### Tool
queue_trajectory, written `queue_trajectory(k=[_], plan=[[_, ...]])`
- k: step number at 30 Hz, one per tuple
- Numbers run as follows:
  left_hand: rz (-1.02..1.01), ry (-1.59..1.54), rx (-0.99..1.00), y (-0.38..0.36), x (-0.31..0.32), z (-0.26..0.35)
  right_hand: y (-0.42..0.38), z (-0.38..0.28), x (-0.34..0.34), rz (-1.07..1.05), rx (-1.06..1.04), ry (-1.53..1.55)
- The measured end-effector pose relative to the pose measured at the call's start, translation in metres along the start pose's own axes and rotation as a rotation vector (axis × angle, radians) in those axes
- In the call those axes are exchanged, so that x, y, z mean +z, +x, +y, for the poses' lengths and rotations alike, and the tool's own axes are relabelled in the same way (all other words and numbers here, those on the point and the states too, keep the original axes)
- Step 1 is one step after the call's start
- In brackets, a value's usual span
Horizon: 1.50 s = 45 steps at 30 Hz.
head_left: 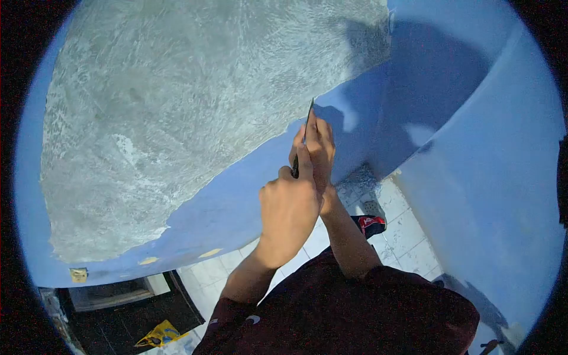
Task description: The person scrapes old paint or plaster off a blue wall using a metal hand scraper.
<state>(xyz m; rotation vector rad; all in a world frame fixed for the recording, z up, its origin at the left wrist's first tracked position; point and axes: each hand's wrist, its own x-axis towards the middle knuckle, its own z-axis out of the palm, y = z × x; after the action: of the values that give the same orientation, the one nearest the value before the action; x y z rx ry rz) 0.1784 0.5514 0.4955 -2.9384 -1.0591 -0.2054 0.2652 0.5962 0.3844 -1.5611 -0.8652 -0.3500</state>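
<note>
Both my hands are on a scraper (310, 110) with a thin metal blade, seen nearly edge-on, and a dark handle. My left hand (289, 207) is closed around the handle. Just beyond it, my right hand (321, 148) grips the scraper nearer the blade, with its fingers partly hidden. The blade tip meets the lower edge of the bare grey patch (177, 100) on the wall, where the blue paint (236, 183) begins. Ragged paint flakes line that border.
A second blue wall (497, 154) meets this one at a corner on the right. Below are white floor tiles (408, 248), debris (361, 177) in the corner and a dark shoe (370, 225). At lower left stands a black piece of furniture (118, 319) with a yellow bag (161, 334).
</note>
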Motion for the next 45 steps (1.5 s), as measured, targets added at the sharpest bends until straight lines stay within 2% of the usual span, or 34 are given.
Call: queue_trajectory(k=[2, 3, 4, 5, 7, 9, 11, 13, 16, 17, 18, 20, 21, 23, 24, 25, 27, 28, 31, 32, 35, 36, 39, 41, 43, 45], plan=[[-0.031, 0.020, -0.008, 0.008, -0.014, 0.003, 0.006, -0.001, 0.003, -0.025, 0.053, -0.016], [-0.030, 0.054, 0.072, 0.017, -0.025, -0.004, 0.008, -0.008, 0.000, -0.048, 0.113, -0.026], [-0.033, 0.084, 0.148, 0.021, -0.031, -0.009, 0.007, -0.015, -0.008, -0.223, 0.217, 0.052], [-0.039, 0.079, 0.141, 0.023, -0.035, -0.012, 0.009, -0.018, -0.006, -0.284, 0.194, -0.009], [-0.048, 0.043, 0.194, 0.027, -0.041, -0.016, 0.012, -0.026, -0.008, -0.252, 0.251, 0.043], [-0.003, 0.074, 0.164, 0.009, -0.020, -0.012, 0.001, -0.015, -0.006, -0.230, 0.197, 0.054], [0.004, -0.042, 0.019, 0.001, -0.006, -0.005, -0.003, -0.005, -0.005, -0.200, 0.143, 0.058], [0.004, -0.084, -0.015, 0.004, -0.002, -0.004, -0.002, 0.001, -0.007, -0.305, 0.153, 0.019], [-0.018, -0.045, 0.061, 0.010, -0.020, -0.008, 0.007, -0.009, -0.015, -0.342, 0.222, 0.099], [0.052, -0.019, 0.135, 0.017, -0.030, -0.013, -0.005, -0.003, -0.001, -0.272, 0.105, -0.001], [0.131, 0.008, 0.210, 0.023, -0.035, -0.017, 0.000, -0.016, -0.006, -0.310, 0.153, -0.020], [0.067, -0.035, 0.156, 0.030, -0.036, -0.020, 0.014, -0.031, -0.007, -0.350, 0.297, 0.022], [-0.002, -0.074, 0.109, 0.030, -0.036, -0.021, 0.012, -0.031, -0.009, -0.350, 0.294, 0.026], [0.068, 0.051, 0.157, 0.011, -0.014, -0.015, 0.007, -0.020, -0.012, -0.332, 0.288, 0.117], [0.071, 0.015, 0.080, 0.007, 0.002, -0.013, 0.004, -0.017, -0.009, -0.236, 0.161, -0.037], [0.069, -0.022, 0.005, 0.003, 0.013, -0.011, -0.001, -0.012, -0.007, -0.233, 0.165, -0.039], [0.063, -0.031, -0.005, 0.009, 0.005, -0.002, -0.001, 0.000, -0.007, -0.278, 0.151, 0.011], [0.043, 0.003, 0.030, 0.014, -0.004, -0.002, -0.004, 0.002, -0.001, -0.219, 0.160, 0.016], [-0.010, 0.058, 0.081, 0.029, -0.033, -0.004, 0.016, -0.025, -0.007, -0.241, 0.182, -0.076], [-0.023, 0.086, 0.112, 0.036, -0.037, -0.008, 0.012, -0.022, -0.003, -0.380, 0.051, -0.308], [-0.001, 0.055, 0.176, 0.040, -0.046, -0.017, 0.026, -0.041, -0.016, -0.477, 0.140, -0.236], [0.009, 0.053, 0.172, 0.035, -0.047, -0.018, 0.013, -0.037, -0.004, -0.115, 0.218, -0.010], [-0.026, 0.040, 0.117, 0.017, -0.021, -0.027, 0.003, -0.020, -0.003, -0.179, 0.262, 0.059], [0.079, -0.176, 0.142, 0.000, 0.013, -0.038, -0.012, -0.004, -0.002, -0.190, 0.245, -0.008], [0.078, -0.289, 0.101, -0.016, 0.024, -0.037, -0.033, 0.005, -0.007, -0.141, 0.110, -0.094], [0.080, -0.406, 0.057, -0.030, 0.033, -0.034, -0.044, 0.006, -0.019, -0.157, 0.088, -0.132]])
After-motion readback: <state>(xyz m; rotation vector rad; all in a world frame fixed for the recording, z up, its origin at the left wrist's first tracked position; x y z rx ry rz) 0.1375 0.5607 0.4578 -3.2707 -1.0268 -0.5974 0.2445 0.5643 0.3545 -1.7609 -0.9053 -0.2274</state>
